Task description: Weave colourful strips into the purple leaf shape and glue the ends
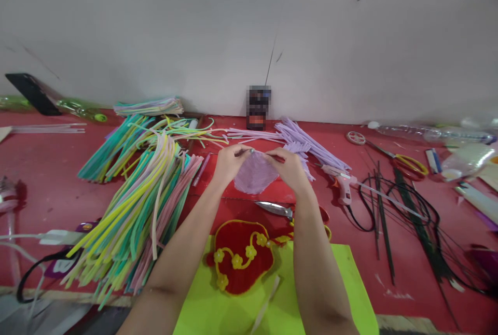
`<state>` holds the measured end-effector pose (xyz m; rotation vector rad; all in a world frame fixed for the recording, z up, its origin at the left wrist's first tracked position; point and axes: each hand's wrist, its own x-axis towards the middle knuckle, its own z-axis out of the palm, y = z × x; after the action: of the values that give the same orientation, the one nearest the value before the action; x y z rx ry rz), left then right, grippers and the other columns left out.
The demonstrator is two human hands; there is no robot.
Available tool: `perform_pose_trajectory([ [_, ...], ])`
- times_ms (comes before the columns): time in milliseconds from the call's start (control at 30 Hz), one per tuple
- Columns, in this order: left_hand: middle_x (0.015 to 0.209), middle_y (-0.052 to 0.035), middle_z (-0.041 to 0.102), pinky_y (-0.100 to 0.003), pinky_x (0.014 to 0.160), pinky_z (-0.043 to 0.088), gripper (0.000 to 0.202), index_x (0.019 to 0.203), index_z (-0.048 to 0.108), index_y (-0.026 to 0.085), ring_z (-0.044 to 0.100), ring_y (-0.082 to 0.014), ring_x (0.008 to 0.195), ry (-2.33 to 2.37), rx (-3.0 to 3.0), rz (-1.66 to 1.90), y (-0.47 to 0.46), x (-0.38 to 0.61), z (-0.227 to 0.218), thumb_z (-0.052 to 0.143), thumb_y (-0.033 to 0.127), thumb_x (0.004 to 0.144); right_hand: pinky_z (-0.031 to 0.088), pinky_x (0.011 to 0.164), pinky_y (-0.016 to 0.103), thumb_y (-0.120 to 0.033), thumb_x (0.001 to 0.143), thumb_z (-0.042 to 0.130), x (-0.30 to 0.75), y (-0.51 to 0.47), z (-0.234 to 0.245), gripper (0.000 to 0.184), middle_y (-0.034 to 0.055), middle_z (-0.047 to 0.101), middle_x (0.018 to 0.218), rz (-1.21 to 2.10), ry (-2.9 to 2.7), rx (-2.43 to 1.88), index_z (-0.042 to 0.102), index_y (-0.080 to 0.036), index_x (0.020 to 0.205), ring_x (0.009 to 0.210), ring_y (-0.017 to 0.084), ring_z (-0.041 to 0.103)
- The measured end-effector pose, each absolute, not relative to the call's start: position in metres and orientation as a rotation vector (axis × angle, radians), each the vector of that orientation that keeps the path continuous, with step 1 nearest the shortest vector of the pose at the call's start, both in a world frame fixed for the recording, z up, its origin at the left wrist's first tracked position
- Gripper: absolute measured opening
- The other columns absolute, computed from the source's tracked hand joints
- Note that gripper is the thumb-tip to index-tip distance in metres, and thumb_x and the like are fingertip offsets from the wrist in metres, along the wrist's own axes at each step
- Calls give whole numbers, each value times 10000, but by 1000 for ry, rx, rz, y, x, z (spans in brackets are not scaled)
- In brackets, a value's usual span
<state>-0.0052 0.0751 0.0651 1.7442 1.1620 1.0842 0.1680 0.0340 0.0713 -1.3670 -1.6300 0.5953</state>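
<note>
My left hand and my right hand pinch the top edge of a light purple, rounded fuzzy piece, one at each upper corner. It hangs between them over a red board. Below it lie scissors, their handles partly hidden behind my right forearm. Closer to me, a red fuzzy piece with a yellow rim and a curling line of yellow flowers rests on a lime-green sheet. Just past my right hand are purple pipe cleaners, some folded into a zigzag.
Left of my arm spreads a big heap of colourful pipe cleaners. On the right lie a pink glue gun, yellow-handled scissors, dark wires and a plastic bottle. A phone leans on the white wall.
</note>
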Motion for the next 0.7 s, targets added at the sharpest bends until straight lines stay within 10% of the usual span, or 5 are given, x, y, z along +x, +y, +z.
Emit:
perform_pose_trajectory([
  [700, 860, -33, 716, -234, 709, 437, 254, 883, 699, 191, 637, -175, 785, 1272, 2117, 898, 71, -15, 77, 492, 327, 827, 456, 735, 329, -379, 779, 572, 177, 32, 72, 206, 42, 681, 800, 556, -1611, -1378, 675, -202, 771, 755, 184, 604],
])
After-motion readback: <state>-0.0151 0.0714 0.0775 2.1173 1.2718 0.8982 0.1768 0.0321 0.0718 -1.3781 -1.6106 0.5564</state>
